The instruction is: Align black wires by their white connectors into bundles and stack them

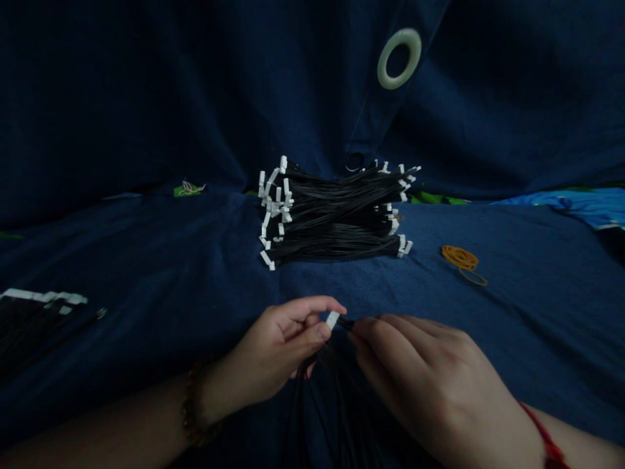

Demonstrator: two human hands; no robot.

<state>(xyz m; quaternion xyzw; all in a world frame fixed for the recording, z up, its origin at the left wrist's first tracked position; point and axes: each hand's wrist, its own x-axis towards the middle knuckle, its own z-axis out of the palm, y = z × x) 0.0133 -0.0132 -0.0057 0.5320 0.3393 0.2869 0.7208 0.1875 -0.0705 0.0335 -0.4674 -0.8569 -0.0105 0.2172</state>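
Observation:
My left hand [280,355] pinches the white connector [333,319] of a black wire between thumb and forefinger. My right hand [430,384] is closed on the black wire just right of that connector. A loose bunch of black wires [322,404] hangs down between and below both hands. Beyond the hands, in the middle of the dark blue cloth [146,247], lies a stacked pile of black wires with white connectors [334,215].
Several yellow rubber bands [461,259] lie right of the pile. Another batch of black wires with white ends [39,319] sits at the left edge. A white ring eyelet [399,57] is in the cloth behind. Blue material [586,205] shows at far right.

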